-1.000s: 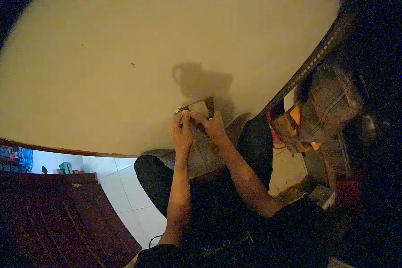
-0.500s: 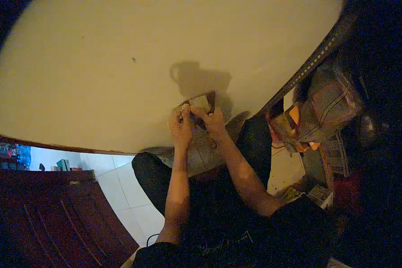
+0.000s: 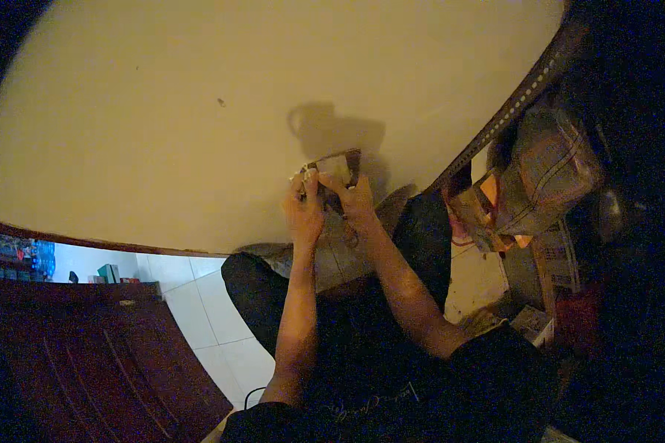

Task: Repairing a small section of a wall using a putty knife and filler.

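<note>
Both hands hold a small, flat, rectangular thing with a dark rim and a pale middle, just over the near part of a round, pale tabletop. My left hand is closed at its left end, fingers bent, with a small whitish bit showing by the fingertips. Closed round its right end is my right hand, thumb on the near face. The thing's kind does not show in this dim light, and its lower side is hidden by the hands. Its shadow, with a loop at the left, falls on the tabletop beyond.
A small dark speck lies on the tabletop. To the left stands a dark red slatted wooden seat, beside white floor tiles. At the right are a bulky translucent bag and boxes by the table's edge. My knees are under the table.
Both hands and the flat thing have shifted very slightly to the right in the picture. The grip looks the same.
</note>
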Tool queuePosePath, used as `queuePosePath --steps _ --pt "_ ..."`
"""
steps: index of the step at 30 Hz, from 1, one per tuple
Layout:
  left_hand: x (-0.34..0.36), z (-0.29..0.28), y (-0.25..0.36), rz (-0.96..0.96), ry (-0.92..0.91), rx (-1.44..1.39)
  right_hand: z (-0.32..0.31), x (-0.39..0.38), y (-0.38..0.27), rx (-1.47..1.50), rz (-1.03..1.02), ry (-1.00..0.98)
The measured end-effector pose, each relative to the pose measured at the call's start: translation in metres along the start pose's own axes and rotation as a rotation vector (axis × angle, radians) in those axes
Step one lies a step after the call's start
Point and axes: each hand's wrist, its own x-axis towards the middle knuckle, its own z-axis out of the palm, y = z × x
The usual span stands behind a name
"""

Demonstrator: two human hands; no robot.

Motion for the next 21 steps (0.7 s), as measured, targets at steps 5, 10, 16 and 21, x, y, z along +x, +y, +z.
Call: queuePosePath --steps 5,10,16,21 --pt "-0.003 0.008 -0.011 0.045 0.055 0.131 -0.006 -0.004 -0.012 -0.021 0.038 -0.061" --pt "-0.009 0.006 -0.021 -0.097 -0.06 -0.049 0.006 -0.027 -0.03 -0.054 -0.121 0.13" --pt "0.01 0.009 0.009 0.113 0.017 0.152 -0.009 0.018 0.021 -0.061 -0.072 -0.023" --pt "-0.005 0.016 -0.006 0.06 0.007 0.025 -0.008 0.012 0.039 -0.107 -0.211 0.192"
